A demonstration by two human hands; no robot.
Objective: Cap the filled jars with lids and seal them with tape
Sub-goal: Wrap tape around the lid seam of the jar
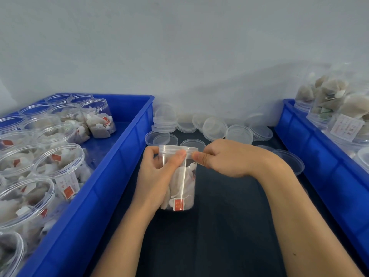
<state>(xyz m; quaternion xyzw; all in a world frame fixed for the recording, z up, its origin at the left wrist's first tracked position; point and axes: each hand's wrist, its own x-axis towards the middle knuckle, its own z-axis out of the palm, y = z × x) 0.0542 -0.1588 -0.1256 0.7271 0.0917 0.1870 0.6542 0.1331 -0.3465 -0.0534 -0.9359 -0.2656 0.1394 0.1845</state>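
A clear plastic jar [182, 188] filled with white tea bags, one with a red tag, stands upright on the dark table in the middle of the head view. A clear lid [173, 149] sits on its top. My left hand [159, 172] wraps the jar's left side, thumb pressed on the lid's rim. My right hand [221, 156] comes in from the right, thumb and fingers pinched at the lid's right edge. A thin clear strip, tape or a fold, runs down the jar's front; I cannot tell which.
A blue crate [111, 176] on the left holds several filled, uncapped jars [58, 162]. A second blue crate [323, 154] on the right holds capped jars [339, 108]. Several loose clear lids [214, 127] lie along the wall behind the jar.
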